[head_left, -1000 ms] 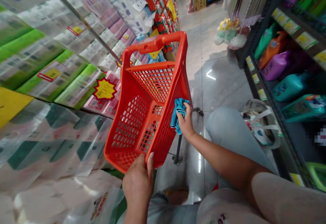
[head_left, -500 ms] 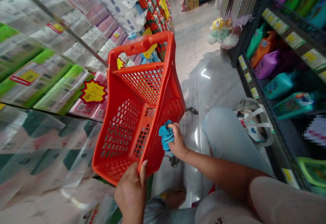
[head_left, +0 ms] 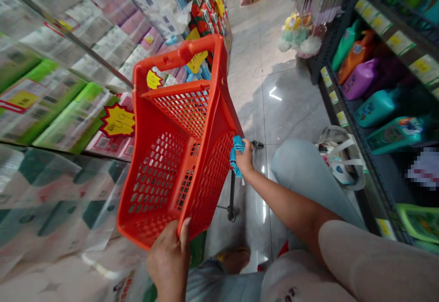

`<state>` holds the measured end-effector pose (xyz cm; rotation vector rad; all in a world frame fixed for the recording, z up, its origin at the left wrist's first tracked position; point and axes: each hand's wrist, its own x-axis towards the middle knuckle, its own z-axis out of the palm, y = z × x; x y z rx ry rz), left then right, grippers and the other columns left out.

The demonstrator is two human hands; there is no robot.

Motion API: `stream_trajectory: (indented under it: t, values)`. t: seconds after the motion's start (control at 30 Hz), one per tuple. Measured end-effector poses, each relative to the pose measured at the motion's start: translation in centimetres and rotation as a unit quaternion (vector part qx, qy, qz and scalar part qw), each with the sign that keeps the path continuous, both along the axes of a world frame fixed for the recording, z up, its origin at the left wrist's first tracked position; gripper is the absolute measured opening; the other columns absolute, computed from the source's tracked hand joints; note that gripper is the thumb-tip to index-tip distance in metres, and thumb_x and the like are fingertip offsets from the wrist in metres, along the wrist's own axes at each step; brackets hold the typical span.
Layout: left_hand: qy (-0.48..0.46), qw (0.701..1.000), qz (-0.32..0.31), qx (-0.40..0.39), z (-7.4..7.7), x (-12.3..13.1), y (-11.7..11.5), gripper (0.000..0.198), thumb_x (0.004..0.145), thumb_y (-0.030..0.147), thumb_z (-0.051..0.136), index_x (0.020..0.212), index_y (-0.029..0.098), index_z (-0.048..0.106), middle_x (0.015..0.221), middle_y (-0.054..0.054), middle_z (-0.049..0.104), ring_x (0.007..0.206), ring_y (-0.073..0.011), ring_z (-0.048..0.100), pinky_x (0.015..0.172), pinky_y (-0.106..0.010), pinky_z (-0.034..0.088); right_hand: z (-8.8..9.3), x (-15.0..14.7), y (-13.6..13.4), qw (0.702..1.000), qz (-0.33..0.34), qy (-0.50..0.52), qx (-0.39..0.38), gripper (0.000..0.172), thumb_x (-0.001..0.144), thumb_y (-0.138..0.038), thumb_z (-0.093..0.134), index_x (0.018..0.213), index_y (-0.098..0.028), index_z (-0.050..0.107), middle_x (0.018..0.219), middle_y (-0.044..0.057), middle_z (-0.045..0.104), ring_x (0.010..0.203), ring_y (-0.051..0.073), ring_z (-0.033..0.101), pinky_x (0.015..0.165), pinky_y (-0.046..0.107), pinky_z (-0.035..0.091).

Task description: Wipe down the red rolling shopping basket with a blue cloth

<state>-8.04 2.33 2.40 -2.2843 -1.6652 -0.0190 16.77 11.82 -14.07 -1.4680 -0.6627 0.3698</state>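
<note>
A red plastic shopping basket [head_left: 194,174] on wheels stands tilted in front of me, with perforated walls and a handle at its far end. My left hand [head_left: 169,254] grips the near rim, thumb on the right side and fingers over the edge. In my right hand [head_left: 245,158] is a crumpled blue cloth [head_left: 237,153], held against or close to the outer right wall near the far end. Nothing lies inside the basket.
Packs of tissue paper [head_left: 65,119] fill the shelves on the left, with a yellow price sign [head_left: 118,120]. On the right, a shelf holds bottles [head_left: 377,107]. A clear bag [head_left: 343,155] sits on the floor beside my knee [head_left: 298,169].
My right hand has moved with the blue cloth away from me along the basket's outer wall. The basket and my left hand appear slightly further left in view.
</note>
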Motion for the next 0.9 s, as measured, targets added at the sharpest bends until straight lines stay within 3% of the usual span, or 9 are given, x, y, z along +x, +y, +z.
stream_trajectory:
  t: [0.1, 0.27, 0.37, 0.47, 0.6, 0.7, 0.9]
  values:
    - [-0.009, 1.0, 0.002, 0.001, 0.0, -0.3, -0.1, 0.044, 0.102, 0.048, 0.039, 0.088, 0.019, 0.069, 0.079, -0.008, 0.073, 0.068, -0.0221, 0.067, 0.057, -0.027, 0.035, -0.3, -0.9, -0.1, 1.0, -0.012, 0.016, -0.013, 0.054, 0.07, -0.006, 0.043, 0.123, -0.018, 0.048, 0.116, 0.011, 0.051, 0.117, 0.024, 0.051, 0.106, 0.045, 0.043]
    - [-0.019, 0.999, 0.024, -0.011, -0.1, -0.7, 0.3, 0.041, 0.1, 0.048, 0.042, 0.092, 0.02, 0.071, 0.079, -0.008, 0.073, 0.069, -0.0215, 0.066, 0.056, -0.026, 0.034, 0.1, -7.2, -5.0, 0.993, 0.112, -0.018, 0.028, 0.057, 0.059, -0.002, 0.047, 0.112, -0.022, 0.053, 0.103, 0.004, 0.056, 0.1, 0.018, 0.059, 0.094, 0.032, 0.052]
    - [-0.022, 0.999, 0.034, -0.013, -0.1, -0.9, 0.4, 0.041, 0.1, 0.048, 0.042, 0.09, 0.02, 0.071, 0.079, -0.008, 0.073, 0.069, -0.0207, 0.066, 0.056, -0.026, 0.033, 0.5, -6.6, -3.9, 0.995, 0.094, 0.004, 0.023, 0.053, 0.067, -0.002, 0.044, 0.117, -0.022, 0.046, 0.111, 0.007, 0.051, 0.109, 0.021, 0.055, 0.102, 0.039, 0.047]
    - [-0.023, 0.998, 0.055, -0.019, 0.0, -0.8, 0.4, 0.042, 0.1, 0.049, 0.042, 0.089, 0.02, 0.071, 0.077, -0.008, 0.073, 0.068, -0.0208, 0.065, 0.056, -0.026, 0.031, 2.1, -5.7, -2.5, 0.996, 0.079, 0.016, 0.024, 0.055, 0.074, -0.003, 0.042, 0.126, -0.021, 0.039, 0.121, 0.012, 0.045, 0.12, 0.023, 0.048, 0.109, 0.046, 0.041]
    - [-0.027, 0.996, 0.075, -0.035, 0.3, -0.4, 0.6, 0.043, 0.1, 0.049, 0.041, 0.093, 0.02, 0.072, 0.078, -0.009, 0.073, 0.066, -0.0209, 0.064, 0.054, -0.026, 0.028, 5.4, -8.6, -6.6, 0.972, 0.211, -0.041, 0.097, 0.056, 0.068, -0.004, 0.05, 0.12, -0.024, 0.048, 0.111, 0.006, 0.051, 0.105, 0.019, 0.057, 0.096, 0.033, 0.051]
    - [-0.03, 0.995, 0.075, -0.055, 0.6, 0.0, 0.7, 0.044, 0.1, 0.049, 0.04, 0.094, 0.02, 0.072, 0.077, -0.009, 0.072, 0.067, -0.0206, 0.064, 0.055, -0.025, 0.028, 6.0, -9.8, -9.0, 0.939, 0.307, -0.086, 0.132, 0.05, 0.066, -0.01, 0.06, 0.113, -0.026, 0.055, 0.109, 0.004, 0.054, 0.099, 0.019, 0.059, 0.087, 0.029, 0.053]
    - [-0.025, 0.991, 0.109, -0.068, 1.3, 1.3, 0.6, 0.045, 0.101, 0.047, 0.037, 0.097, 0.019, 0.072, 0.081, -0.01, 0.073, 0.07, -0.0211, 0.064, 0.056, -0.026, 0.027, 4.7, -8.8, -6.1, 0.978, 0.202, -0.006, 0.047, 0.062, 0.067, -0.001, 0.043, 0.126, -0.021, 0.04, 0.118, 0.011, 0.042, 0.12, 0.024, 0.046, 0.109, 0.044, 0.04]
